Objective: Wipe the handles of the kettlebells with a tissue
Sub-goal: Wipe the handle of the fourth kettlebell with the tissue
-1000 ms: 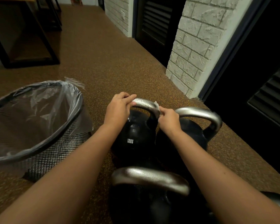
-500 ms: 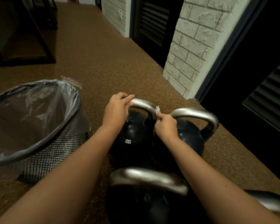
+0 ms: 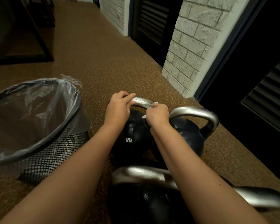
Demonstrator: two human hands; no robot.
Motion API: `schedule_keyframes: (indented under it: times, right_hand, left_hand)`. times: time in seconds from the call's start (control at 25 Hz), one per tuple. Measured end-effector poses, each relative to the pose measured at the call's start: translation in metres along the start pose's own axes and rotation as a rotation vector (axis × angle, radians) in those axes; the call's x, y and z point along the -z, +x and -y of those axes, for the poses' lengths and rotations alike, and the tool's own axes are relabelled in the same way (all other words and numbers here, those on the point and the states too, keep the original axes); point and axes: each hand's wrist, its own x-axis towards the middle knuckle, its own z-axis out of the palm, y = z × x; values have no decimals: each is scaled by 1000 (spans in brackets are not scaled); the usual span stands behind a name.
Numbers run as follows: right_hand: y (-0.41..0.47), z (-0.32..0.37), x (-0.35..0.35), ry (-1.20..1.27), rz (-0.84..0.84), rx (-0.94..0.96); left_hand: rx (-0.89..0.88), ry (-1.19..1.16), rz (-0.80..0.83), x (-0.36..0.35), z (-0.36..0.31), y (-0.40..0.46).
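Left hand (image 3: pixel 118 109) grips the silver handle (image 3: pixel 141 101) of the 12KG kettlebell (image 3: pixel 132 136) on the speckled floor (image 3: pixel 95 59), right hand (image 3: pixel 157 116) curled round a tissue (image 3: pixel 155 103) on that handle; four kettlebell handles visible, one mesh bin (image 3: pixel 39 143) beside left, brick pillar (image 3: pixel 192 46) near right.

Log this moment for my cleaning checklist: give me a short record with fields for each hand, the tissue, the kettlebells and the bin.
left hand: left hand grips the silver handle of the black 12KG kettlebell
right hand: right hand holds the white tissue wrapped on that handle
other kettlebells: black silver-handled kettlebell on the right; nearest one under the arms
bin: black mesh wastebasket with clear liner stands left on the floor
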Motion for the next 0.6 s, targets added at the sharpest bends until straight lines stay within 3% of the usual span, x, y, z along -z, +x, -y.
schedule_keyframes:
  times: [0.24,0.36,0.48,0.6]
  right_hand:
    - [5,4,3,295,118,-176]
    - [9,-6,8,-56,130,53]
    - [7,-17,22,-301,223,143]
    - [-4,-31,44,5,300,343]
  left_hand:
    - [-6,-5,-8,0,0,-1]
    - [6,-6,7,1,0,0]
    - [3,-1,31,2,0,0]
    - [-4,-16,12,1,0,-1]
